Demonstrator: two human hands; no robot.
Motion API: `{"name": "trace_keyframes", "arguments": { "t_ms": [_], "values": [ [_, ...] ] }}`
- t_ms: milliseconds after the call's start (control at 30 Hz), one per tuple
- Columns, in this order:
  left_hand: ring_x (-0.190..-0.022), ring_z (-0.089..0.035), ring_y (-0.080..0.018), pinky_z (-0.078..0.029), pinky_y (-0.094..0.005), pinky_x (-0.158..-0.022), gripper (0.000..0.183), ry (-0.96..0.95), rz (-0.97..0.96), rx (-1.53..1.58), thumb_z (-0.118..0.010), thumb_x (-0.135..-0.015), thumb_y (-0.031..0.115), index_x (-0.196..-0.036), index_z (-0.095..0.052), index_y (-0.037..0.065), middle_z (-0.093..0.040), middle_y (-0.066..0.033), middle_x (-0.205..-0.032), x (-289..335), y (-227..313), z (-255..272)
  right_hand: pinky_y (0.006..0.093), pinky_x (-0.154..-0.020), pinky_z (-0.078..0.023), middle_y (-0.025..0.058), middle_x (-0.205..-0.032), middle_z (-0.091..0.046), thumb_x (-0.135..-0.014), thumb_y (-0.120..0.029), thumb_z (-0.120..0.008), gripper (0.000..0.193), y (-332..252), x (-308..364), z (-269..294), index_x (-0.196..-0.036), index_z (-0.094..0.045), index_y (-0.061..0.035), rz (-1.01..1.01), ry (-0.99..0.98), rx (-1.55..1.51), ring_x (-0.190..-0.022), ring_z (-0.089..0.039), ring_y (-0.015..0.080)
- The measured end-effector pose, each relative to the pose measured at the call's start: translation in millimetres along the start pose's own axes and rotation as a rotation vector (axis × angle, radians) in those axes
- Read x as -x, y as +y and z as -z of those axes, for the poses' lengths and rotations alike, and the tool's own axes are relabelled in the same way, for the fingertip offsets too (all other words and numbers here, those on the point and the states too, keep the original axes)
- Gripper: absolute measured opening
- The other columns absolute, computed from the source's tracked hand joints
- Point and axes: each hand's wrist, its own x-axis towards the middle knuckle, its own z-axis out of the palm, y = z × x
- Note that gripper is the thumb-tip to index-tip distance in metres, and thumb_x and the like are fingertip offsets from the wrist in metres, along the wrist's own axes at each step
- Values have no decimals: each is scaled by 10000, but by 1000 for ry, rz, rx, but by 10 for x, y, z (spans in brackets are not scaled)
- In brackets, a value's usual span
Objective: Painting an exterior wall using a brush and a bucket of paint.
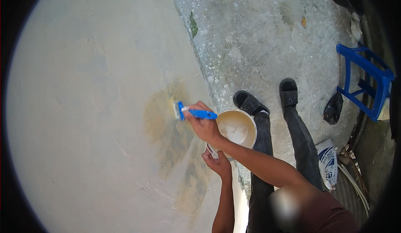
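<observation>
In my right hand [204, 122] is a paintbrush [204, 114] with a blue handle, its pale bristles pressed to the wall [83, 120]. A yellowish-tan, wet-looking patch [161, 112] spreads around the bristles, and streaks of the same tint run below it. My left hand [218, 164] grips the edge of a pale bucket [255, 128], fingers curled at its side. Cream-coloured residue coats the bucket's inside, with a whiter area at the bottom. My right forearm crosses over part of the bucket and hides some of its rim.
My feet in black slippers [289, 92] stand on a paint-speckled concrete floor [250, 37] right of the wall. A blue plastic stool [367, 66], a black plastic bag [333, 108] and a white printed sack [328, 164] lie to the right, with pale pipes [355, 185] beyond.
</observation>
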Motion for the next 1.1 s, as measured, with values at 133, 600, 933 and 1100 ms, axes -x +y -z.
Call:
{"name": "trace_keyframes", "arguments": {
  "t_ms": [133,600,933,1100],
  "values": [
    [-897,-430,-141,-373,-268,-864,239,0,-26,-16,-528,-749,-90,-896,-376,23,-410,-62,-921,13,102,34,253,-715,-525,42,-887,-611,-916,-116,-628,141,-166,121,185,-1015,-618,-16,-333,-343,-616,-829,-624,122],
    [-971,-471,-186,-361,-318,-955,254,20,7,12,-490,-740,-97,-954,-393,1,-462,-107,-979,77,316,87,244,-651,-530,66,-790,-671,-872,-162,-691,229,658,-647,104,-994,-640,24,-206,260,188,-725,-651,122],
    [-1036,-487,-219,-356,-341,-981,254,-44,27,116,-492,-739,-101,-962,-405,-17,-488,-143,-1016,62,782,335,241,-760,-495,33,-911,-618,-897,-167,-669,192,-516,-202,-406,-978,-629,2,3,165,116,-822,-604,108],
    [-1037,-490,-224,-371,-340,-967,260,-20,-17,101,-500,-739,-95,-964,-395,-16,-488,-153,-1023,-19,865,256,321,-849,-538,43,-959,-612,-917,-129,-630,162,-923,-244,-146,-1042,-588,-34,-173,-118,-671,-919,-632,150]
  ]
}}
